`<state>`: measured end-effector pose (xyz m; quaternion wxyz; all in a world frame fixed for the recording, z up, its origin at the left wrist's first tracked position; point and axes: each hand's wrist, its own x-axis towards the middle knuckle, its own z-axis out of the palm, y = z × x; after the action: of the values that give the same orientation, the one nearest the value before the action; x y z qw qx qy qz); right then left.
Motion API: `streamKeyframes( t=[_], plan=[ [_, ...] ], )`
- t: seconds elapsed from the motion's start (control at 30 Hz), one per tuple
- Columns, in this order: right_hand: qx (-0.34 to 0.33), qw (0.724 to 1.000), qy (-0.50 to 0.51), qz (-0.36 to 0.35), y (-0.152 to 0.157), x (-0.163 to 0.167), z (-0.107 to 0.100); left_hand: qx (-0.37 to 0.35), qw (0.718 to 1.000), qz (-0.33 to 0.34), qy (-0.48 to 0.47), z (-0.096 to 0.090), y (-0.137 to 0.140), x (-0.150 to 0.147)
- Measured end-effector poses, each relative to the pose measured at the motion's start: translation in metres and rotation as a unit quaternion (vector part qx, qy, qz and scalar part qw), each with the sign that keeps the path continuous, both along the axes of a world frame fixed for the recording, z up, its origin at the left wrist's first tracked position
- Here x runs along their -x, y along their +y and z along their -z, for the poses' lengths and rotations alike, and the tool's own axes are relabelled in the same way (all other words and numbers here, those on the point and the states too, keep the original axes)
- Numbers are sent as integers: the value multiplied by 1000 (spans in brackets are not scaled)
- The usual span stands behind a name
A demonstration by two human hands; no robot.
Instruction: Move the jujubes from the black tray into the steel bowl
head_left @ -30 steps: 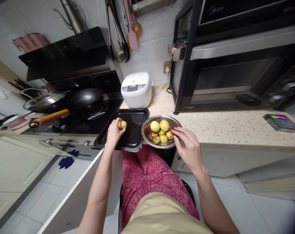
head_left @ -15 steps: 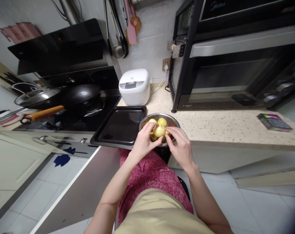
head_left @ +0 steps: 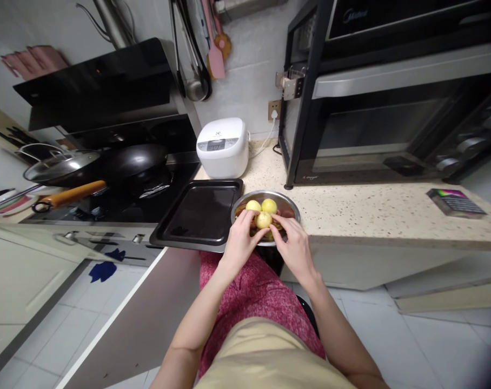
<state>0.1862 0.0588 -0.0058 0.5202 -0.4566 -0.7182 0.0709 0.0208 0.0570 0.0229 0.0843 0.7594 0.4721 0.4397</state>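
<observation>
A round pale-yellow ball [head_left: 264, 220] is pinched between the fingertips of both my hands over a metal bowl [head_left: 289, 204]. My left hand [head_left: 239, 233] grips its left side, and my right hand [head_left: 294, 240] its right. I cannot make out whether the ball is food dough, a potato or a fruit. Just behind it lie two more yellow balls, a left yellow ball [head_left: 253, 205] and a right yellow ball [head_left: 269, 206]. Darker, brownish-yellow pieces show lower in the bowl, partly hidden by my fingers.
Left of the bowl lies a black baking tray [head_left: 203, 208], reaching the counter's front edge. Behind stands a white rice cooker [head_left: 223, 148]. An oven [head_left: 375, 129] is at the right, with a small dark box [head_left: 456, 203] before it. A wok [head_left: 135, 159] sits on the stove.
The ball in my fingers has been lowered slightly toward the bowl, and the balls behind it show more fully. My hands have drawn a little closer together.
</observation>
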Motion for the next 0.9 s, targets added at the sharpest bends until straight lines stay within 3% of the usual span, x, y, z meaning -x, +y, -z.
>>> streamKeyframes(
  t=[0.9],
  plan=[
    [1,1000,2,3,-6,-5,-6,24,999,-9,-43,-5,-19,3]
  ],
)
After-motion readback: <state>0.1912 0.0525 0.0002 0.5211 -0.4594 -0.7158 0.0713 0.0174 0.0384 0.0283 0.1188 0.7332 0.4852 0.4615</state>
